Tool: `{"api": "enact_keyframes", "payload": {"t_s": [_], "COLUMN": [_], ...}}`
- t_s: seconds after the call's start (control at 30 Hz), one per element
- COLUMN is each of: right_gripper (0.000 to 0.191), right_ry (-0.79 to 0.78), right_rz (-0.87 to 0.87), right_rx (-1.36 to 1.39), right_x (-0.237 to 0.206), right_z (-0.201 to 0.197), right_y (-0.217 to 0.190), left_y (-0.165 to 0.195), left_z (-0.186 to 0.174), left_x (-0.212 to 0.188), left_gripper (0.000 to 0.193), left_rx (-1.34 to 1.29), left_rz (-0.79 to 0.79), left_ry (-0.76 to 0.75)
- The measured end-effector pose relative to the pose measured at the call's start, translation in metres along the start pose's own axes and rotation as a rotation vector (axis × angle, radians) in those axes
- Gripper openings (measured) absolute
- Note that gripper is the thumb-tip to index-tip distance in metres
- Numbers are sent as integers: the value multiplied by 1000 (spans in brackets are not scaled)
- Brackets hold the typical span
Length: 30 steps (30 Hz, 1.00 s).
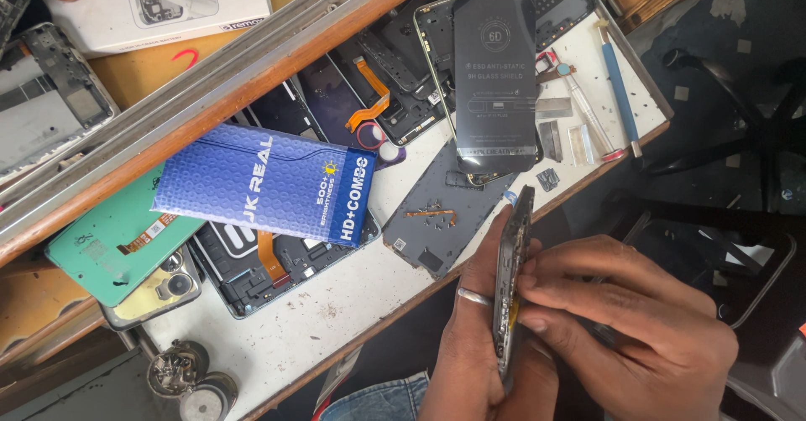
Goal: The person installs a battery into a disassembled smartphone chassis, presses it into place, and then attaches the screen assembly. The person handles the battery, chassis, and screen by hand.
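Lower right of the frame: one phone body [506, 282], dark, held edge-on to the camera, its long axis running from the upper right down toward the bottom edge, slightly tilted. Left hand [470, 345], a ring on one finger, grasps the phone from its left side and from beneath, fingers wrapped along the lower half. Right hand [638, 329] lies directly to the right of the phone, fingertips pressed against its exposed inner face near the middle; a small orange part shows just under them. Whether the right hand pinches a tool cannot be told. Both hands sit off the worktable [336, 303], just past its near edge.

Centre and upper centre: blue printed box [269, 182], black screen-protector packet [495, 77], grey back panel [437, 215], green back cover [109, 240], blue-handled tool [619, 85].
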State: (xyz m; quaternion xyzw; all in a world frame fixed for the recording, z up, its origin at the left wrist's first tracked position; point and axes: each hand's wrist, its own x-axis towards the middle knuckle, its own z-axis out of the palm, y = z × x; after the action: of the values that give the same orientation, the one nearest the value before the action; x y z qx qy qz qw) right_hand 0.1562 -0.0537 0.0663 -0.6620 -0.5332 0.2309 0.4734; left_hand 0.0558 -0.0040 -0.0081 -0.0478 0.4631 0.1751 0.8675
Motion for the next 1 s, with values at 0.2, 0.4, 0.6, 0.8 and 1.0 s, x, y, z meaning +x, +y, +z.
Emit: {"api": "enact_keyframes", "payload": {"t_s": [0.2,0.4,0.6,0.8,1.0], "right_gripper": [19,19,19,21,22], "right_ry": [-21,-88,-123,-125,-102], "right_rz": [-12,2,-7,-20,-36], "right_rx": [-36,-63,-55,-92,-59], "right_x": [1,4,7,9,9], "right_z": [-3,-8,-11,-12,-8], "right_y": [2,2,0,-4,-5], "left_y": [5,1,2,-13,-15], "left_z": [7,5,4,-11,-14], "left_x": [-6,-2,1,22,32], "left_gripper": [87,86,89,80,73], "left_rx": [46,55,1,-35,-1], "left_rz": [8,53,-25,-74,-59], "left_ry": [29,1,12,5,-67]}}
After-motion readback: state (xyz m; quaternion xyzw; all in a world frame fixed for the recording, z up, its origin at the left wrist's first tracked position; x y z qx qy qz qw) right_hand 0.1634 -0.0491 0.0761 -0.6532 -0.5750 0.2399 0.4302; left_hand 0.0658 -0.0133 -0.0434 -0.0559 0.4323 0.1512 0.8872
